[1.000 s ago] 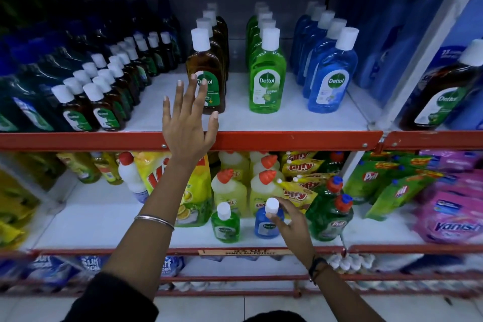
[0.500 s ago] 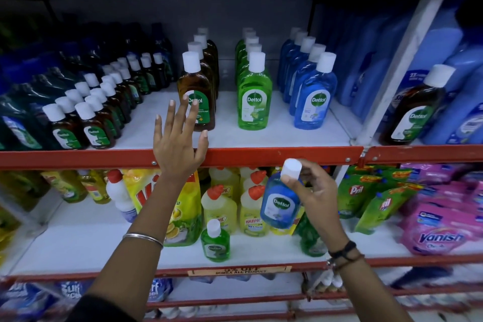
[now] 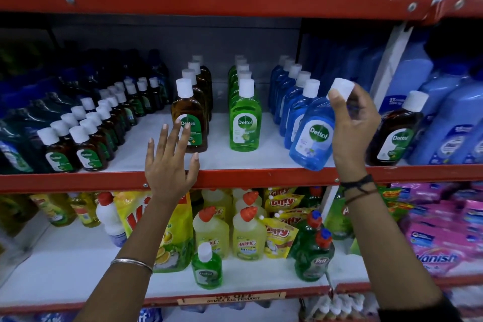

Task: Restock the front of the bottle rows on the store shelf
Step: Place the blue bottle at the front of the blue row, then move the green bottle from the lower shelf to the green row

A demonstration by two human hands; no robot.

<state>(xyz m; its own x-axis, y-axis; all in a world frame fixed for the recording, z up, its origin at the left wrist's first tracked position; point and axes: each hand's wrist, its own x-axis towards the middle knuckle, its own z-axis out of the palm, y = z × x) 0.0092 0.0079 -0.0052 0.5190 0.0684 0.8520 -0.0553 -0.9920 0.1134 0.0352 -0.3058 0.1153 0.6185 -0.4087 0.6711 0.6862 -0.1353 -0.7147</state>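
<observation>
Right hand grips tilted blue bottle.

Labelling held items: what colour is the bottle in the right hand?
Blue Dettol bottle with white cap, tilted; head view, the only one.

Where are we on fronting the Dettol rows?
Done: nothing placed at the front edge yet. In hand: right hand holds a blue Dettol bottle tilted before the blue row; left hand open. Left: set it down, then the small green Dettol bottle below.
</observation>
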